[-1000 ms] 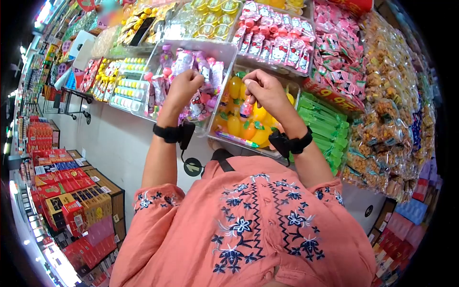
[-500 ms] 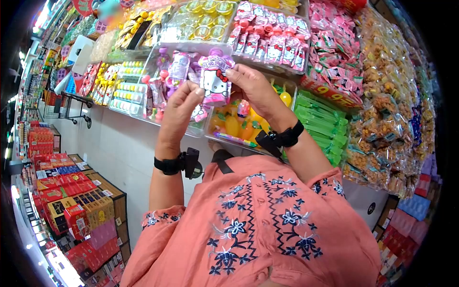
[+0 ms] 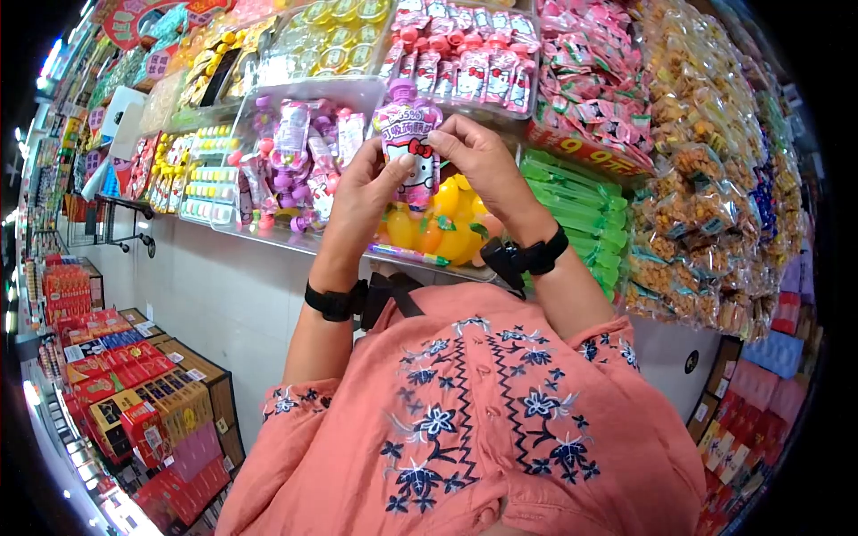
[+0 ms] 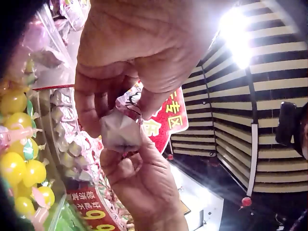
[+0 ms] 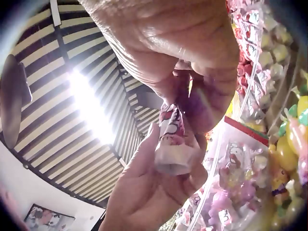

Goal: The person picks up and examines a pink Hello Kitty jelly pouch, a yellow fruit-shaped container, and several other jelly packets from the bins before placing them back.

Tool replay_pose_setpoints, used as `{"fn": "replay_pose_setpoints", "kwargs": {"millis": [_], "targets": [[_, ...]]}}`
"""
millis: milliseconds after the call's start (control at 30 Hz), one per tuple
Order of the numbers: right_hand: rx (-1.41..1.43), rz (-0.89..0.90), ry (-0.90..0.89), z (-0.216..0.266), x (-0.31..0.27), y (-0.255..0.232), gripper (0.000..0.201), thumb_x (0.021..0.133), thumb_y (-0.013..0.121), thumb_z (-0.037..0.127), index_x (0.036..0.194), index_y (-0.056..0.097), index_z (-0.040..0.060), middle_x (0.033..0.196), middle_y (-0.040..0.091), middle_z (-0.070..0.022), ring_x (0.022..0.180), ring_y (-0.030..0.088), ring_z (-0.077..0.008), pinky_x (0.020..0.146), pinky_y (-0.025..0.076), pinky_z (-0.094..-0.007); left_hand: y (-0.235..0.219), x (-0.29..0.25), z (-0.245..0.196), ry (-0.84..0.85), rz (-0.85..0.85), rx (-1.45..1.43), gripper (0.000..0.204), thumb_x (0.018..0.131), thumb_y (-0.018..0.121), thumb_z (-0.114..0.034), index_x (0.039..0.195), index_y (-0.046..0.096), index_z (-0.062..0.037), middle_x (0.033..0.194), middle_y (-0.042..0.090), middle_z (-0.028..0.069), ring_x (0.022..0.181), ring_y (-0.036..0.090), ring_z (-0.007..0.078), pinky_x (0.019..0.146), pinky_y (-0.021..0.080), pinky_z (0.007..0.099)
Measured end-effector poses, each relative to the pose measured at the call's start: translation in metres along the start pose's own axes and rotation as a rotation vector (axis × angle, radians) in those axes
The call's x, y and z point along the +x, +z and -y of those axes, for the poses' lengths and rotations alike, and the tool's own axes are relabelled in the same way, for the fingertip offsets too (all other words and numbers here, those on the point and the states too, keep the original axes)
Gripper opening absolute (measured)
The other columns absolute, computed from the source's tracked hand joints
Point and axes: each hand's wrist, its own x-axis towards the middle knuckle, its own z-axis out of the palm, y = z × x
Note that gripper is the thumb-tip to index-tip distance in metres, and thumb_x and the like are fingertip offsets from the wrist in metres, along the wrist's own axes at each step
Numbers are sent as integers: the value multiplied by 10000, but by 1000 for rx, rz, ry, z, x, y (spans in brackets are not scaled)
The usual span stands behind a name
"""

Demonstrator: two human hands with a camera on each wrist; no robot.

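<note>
A purple spouted jelly pouch (image 3: 411, 134) with a white cartoon cat and a red bow stands upright between my hands, its purple cap at the top. My left hand (image 3: 362, 188) pinches its left edge, thumb on the front. On the right edge, my right hand (image 3: 483, 165) holds it between thumb and fingers. In the left wrist view the pale folded base of the pouch (image 4: 120, 132) shows; the right wrist view shows the base too. Below the pouch is a bin of yellow and orange fruit-shaped packs (image 3: 456, 228). More purple pouches (image 3: 290, 138) fill the bin left of it.
Pink cat-print pouches (image 3: 474, 71) stand in a bin behind. Green packs (image 3: 576, 210) lie to the right, beside hanging bags of snacks (image 3: 688, 205). A striped multicoloured stick (image 3: 407, 255) lies along the fruit bin's front edge. Stacked boxes (image 3: 143, 393) stand low at left.
One second ago the hands were apart above the two bins. By half a second ago both held the purple pouch. Now hands and pouch are over the fruit bin, and the view has shifted right.
</note>
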Motion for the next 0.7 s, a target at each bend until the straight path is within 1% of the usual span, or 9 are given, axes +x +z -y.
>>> {"fn": "replay_pose_setpoints", "kwargs": {"millis": [67, 233, 333, 367, 433, 533, 567, 667, 700], "targets": [[30, -2, 11, -2, -3, -8, 182, 999, 596, 214, 903, 591, 58, 824, 602, 15, 709, 589, -65, 628, 519, -243, 6, 3, 4, 2, 12, -13, 302, 972, 655, -211, 1198, 588, -23, 1004, 647, 1, 888, 579, 49, 757, 470, 209], [64, -23, -14, -1, -8, -17, 181, 998, 597, 216, 885, 587, 75, 825, 564, 48, 761, 512, -36, 701, 460, -222, 13, 6, 0, -110, 9, -11, 338, 964, 655, -244, 1212, 583, -27, 1017, 649, 6, 894, 595, 59, 746, 485, 212], [133, -29, -28, -11, -5, -20, 184, 996, 599, 217, 874, 587, 81, 824, 546, 64, 778, 472, -28, 728, 422, -210, 10, 12, 9, -135, 55, -134, 337, 970, 648, -255, 1219, 581, -39, 1006, 637, -6, 888, 585, 46, 717, 480, 210], [161, -30, -29, -13, -4, -21, 185, 995, 600, 218, 870, 588, 82, 822, 541, 68, 782, 461, -27, 734, 411, -207, 10, 12, 9, -147, 52, -141, 328, 973, 643, -263, 1211, 583, -46, 988, 625, -16, 871, 573, 39, 701, 469, 204], [81, -40, -30, -11, -4, -22, 198, 996, 598, 227, 864, 589, 80, 822, 545, 65, 782, 469, -31, 735, 417, -210, 15, 9, -2, -170, 43, -154, 312, 980, 634, -280, 1195, 587, -59, 951, 602, -35, 835, 548, 24, 670, 448, 193], [-28, -14, -20, -4, -5, -26, 211, 998, 595, 240, 868, 593, 75, 824, 552, 59, 786, 476, -36, 737, 421, -213, 10, 14, -5, -175, 14, -163, 272, 992, 621, -315, 1157, 599, -100, 805, 512, -79, 685, 459, 17, 610, 393, 185], [-62, 2, -14, -1, -6, -26, 214, 999, 595, 244, 871, 595, 73, 825, 555, 57, 788, 478, -37, 737, 422, -214, 9, 18, -1, -149, 18, -233, 250, 1005, 600, -327, 1120, 596, -105, 781, 489, -85, 664, 447, 11, 588, 374, 185], [-54, 32, 43, 2, -6, -25, 228, 998, 597, 258, 879, 599, 63, 828, 560, 53, 784, 484, -40, 730, 427, -217, 9, 22, -1, -111, -18, -258, 233, 1014, 586, -327, 1094, 593, -108, 768, 482, -91, 641, 436, 11, 572, 367, 183], [-48, 13, 29, 2, -5, -25, 230, 997, 599, 260, 879, 599, 62, 824, 556, 54, 778, 479, -39, 723, 424, -218, 14, 22, -3, -115, -61, -231, 237, 1017, 580, -329, 1098, 592, -107, 766, 504, -88, 630, 449, 7, 561, 372, 182]]}}
